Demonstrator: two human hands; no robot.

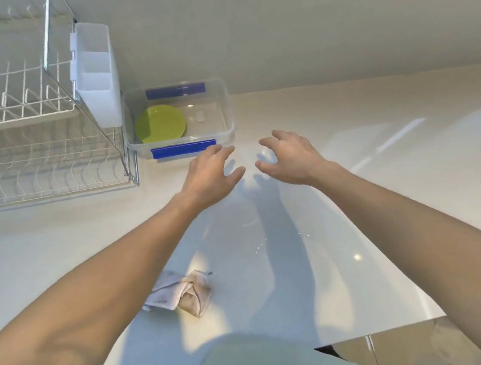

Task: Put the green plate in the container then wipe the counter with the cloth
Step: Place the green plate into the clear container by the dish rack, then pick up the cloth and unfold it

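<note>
The green plate (160, 123) lies flat in the left half of a clear plastic container (225, 111) with blue clips, which stands against the back wall. My left hand (211, 176) hovers just in front of the container's near right corner, fingers spread and empty. My right hand (291, 158) hovers beside it to the right, fingers curled apart, holding nothing. A crumpled beige cloth (183, 294) lies on the white counter (382, 222) near the front edge, under my left forearm, partly hidden by it.
A white wire dish rack (20, 149) fills the left side, with a white plastic cutlery holder (97, 75) hung on its right end next to the container. The counter's front edge runs near my body.
</note>
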